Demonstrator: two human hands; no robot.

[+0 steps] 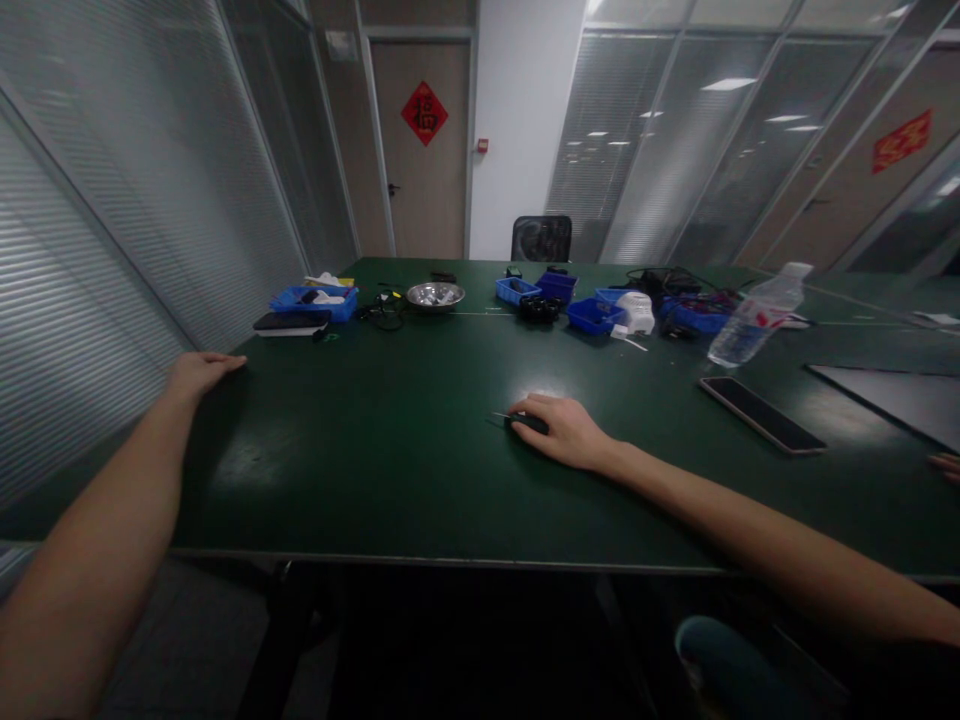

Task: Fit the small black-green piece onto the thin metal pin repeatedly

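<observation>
From afar I count one black-handled tool point(534, 423), right hand point(564, 430) gripping it; left hand point(201, 374) released. One metal bowl point(415, 301) holds small pieces point(448, 297).

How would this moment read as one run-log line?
right hand: holds black-handled tool with thin metal shaft | left hand: near left edge of green table | at right: clear plastic bottle, dark rectangular phone

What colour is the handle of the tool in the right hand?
Black, or very dark: the tool's handle shows best in the head view.
</observation>
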